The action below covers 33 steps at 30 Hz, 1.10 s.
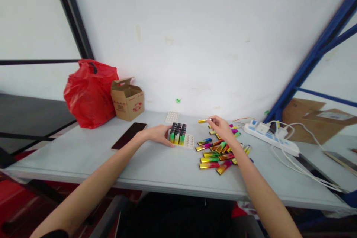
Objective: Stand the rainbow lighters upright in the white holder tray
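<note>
My left hand curves round the left end of a white tray with round holes, thumb at the front and fingers behind. In that tray several lighters stand upright in rows, black tops up and green-yellow bodies below; the holes to their right show bare. Raised above the table, my right hand pinches a gold-yellow lighter by one end, its other end pointing left. Below and beside this hand lies a loose pile of shiny multicoloured lighters, partly hidden by my right forearm.
A second white holed tray lies near the wall. On the left are a dark phone-like slab, an open cardboard box and a red plastic bag. A power strip with white cables stands at the right.
</note>
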Available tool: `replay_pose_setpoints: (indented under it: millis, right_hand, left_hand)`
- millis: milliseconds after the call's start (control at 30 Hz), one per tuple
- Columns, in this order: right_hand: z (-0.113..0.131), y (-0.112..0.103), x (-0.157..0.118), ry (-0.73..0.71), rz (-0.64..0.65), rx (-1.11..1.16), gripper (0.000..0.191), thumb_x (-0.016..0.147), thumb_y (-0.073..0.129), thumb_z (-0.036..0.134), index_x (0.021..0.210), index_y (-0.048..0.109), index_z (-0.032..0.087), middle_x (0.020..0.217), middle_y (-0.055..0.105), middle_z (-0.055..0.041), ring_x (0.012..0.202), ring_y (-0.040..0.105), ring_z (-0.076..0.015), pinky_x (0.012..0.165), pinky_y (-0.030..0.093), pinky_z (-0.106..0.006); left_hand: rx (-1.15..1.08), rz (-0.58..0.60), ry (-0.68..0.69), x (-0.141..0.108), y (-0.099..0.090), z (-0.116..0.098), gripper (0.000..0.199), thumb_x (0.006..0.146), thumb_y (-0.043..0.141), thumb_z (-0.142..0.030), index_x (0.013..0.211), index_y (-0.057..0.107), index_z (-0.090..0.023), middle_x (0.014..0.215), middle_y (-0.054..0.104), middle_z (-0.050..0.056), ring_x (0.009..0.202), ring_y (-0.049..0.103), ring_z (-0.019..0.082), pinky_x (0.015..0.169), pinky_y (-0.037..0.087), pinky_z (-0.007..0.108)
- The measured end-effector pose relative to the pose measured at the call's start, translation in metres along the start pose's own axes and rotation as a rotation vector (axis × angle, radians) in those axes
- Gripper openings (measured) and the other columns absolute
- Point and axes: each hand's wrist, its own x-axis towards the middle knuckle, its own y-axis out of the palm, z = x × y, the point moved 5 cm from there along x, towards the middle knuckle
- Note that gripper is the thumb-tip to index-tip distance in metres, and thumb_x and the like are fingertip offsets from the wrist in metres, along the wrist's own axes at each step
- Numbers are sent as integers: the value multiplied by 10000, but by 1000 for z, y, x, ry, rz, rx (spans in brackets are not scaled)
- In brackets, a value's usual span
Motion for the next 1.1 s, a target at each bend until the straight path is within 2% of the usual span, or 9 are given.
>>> replay_pose_setpoints:
  millis: [167,300,367,467,567,667,833,1000,1100]
  right_hand:
    - [2,15,1,111,-152,390,457,817,671,666,806,586,217,670,549,29,634,549,-137,622,513,-258]
    - [17,37,-6,246,-34,763,484,776,710,674,925,509,261,816,649,19,706,647,-151,701,577,-319]
    - [28,45,-9,254,30,834,475,785,722,647,964,491,271,750,644,33,649,631,-144,693,574,-323]
    - [41,52,-12,210,55,800,459,789,734,614,991,502,274,615,522,86,524,510,-105,580,524,-257]
    - [45,59,-13,192,63,696,441,829,666,654,982,498,276,581,416,109,428,338,-71,407,340,-175]
    - [43,65,-14,238,61,600,489,879,523,737,879,509,248,530,338,102,396,230,-64,367,183,-171]
    - [37,74,-18,399,102,518,575,913,405,706,604,393,221,468,251,75,393,188,-66,378,144,-202]
    - [34,78,-21,466,124,568,455,943,346,484,568,336,226,468,231,73,397,145,-68,386,108,-211]
    - [31,80,-21,486,121,617,445,938,378,502,592,352,223,488,207,90,405,119,-61,400,94,-209]
  left_hand:
    - [3,5,-15,-4,-3,-4,744,622,770,-718,1122,601,-194,865,659,15,748,610,209,618,425,282]
    - [15,-10,-12,-5,-4,-5,721,631,767,-710,1113,602,-200,875,661,18,758,609,209,620,421,280]
    - [14,-11,-18,-5,-4,-4,731,631,769,-704,1133,597,-200,872,663,17,753,610,210,623,423,282]
    - [17,-7,-15,-5,-4,-5,750,633,773,-698,1165,587,-203,883,667,17,758,611,211,635,427,284]
    - [13,-2,2,-6,-4,-7,746,642,778,-679,1178,585,-197,882,665,17,756,609,208,636,428,283]
    - [-4,10,13,-5,-4,-7,735,659,772,-674,1183,582,-194,880,660,14,744,602,196,628,424,274]
    - [21,15,2,-1,-2,-1,753,642,767,-705,1148,583,-178,853,649,12,734,587,190,621,412,269]
    - [22,23,-3,1,-1,-1,753,640,762,-682,1169,585,-177,871,662,16,743,590,193,622,399,270]
    - [18,26,-3,-1,-2,-2,725,642,761,-680,1133,587,-176,832,640,7,722,590,193,610,407,273]
